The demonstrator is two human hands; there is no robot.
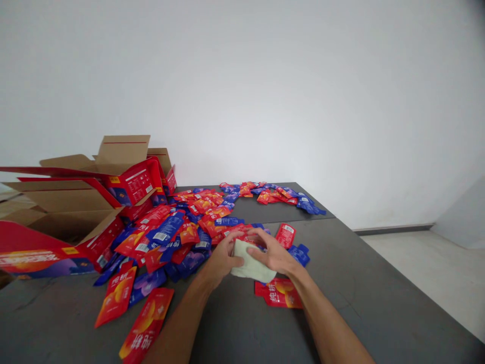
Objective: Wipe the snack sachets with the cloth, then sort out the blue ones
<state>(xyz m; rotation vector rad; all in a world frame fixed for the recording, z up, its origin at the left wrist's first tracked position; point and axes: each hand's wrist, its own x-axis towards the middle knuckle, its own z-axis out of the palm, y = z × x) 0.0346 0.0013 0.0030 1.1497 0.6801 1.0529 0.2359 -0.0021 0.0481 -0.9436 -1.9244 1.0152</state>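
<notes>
Both hands are closed on a folded pale green cloth (252, 265), held above the dark table. My left hand (223, 259) pinches its left side, with the thumb on the front. On the upper right, my right hand (273, 253) grips it with the thumb pressed across the face. Red shows just behind the cloth between my fingers; I cannot tell whether it is a held pouch or part of the pile. Below the right wrist lies a red pouch (282, 293), and beyond it are a blue pouch (300, 254) and another red pouch (285, 235).
A heap of red and blue pouches (162, 235) spreads over the left side of the table (333, 283). More pouches (278, 196) lie along the far end. Open red cartons (87, 253) stand at the left. A white wall (265, 101) rises behind the table.
</notes>
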